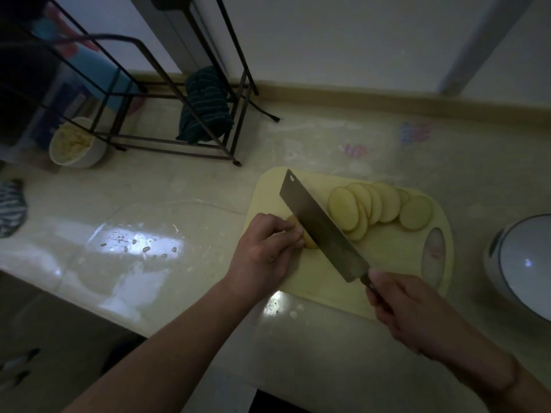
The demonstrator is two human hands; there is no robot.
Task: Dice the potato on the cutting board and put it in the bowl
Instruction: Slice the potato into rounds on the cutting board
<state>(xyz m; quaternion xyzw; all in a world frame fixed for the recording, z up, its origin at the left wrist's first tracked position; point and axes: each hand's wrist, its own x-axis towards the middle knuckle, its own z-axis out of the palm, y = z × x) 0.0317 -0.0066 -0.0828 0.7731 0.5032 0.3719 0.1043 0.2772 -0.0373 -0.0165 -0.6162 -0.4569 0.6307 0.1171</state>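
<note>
No legible writing; R hand (414,311) grips cleaver (323,231), potato (307,238).

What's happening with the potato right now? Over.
Left hand grips potato end. Right hand holds cleaver, mid-slice. Slices fanned on cutting board. Nothing blocking.

Dim from my feed, greenish cast overall, corners darkest at 7 and 10 o'clock. Bright glare patches on the wet countertop (140,242) at 9 o'clock and just below centre. Wide-angle bending bows the wall edge at 1 o'clock. The wire rack (167,93) and bowl (78,143) at 10 o'clock look soft; centre reads sharpest, with faint shadows.
</note>
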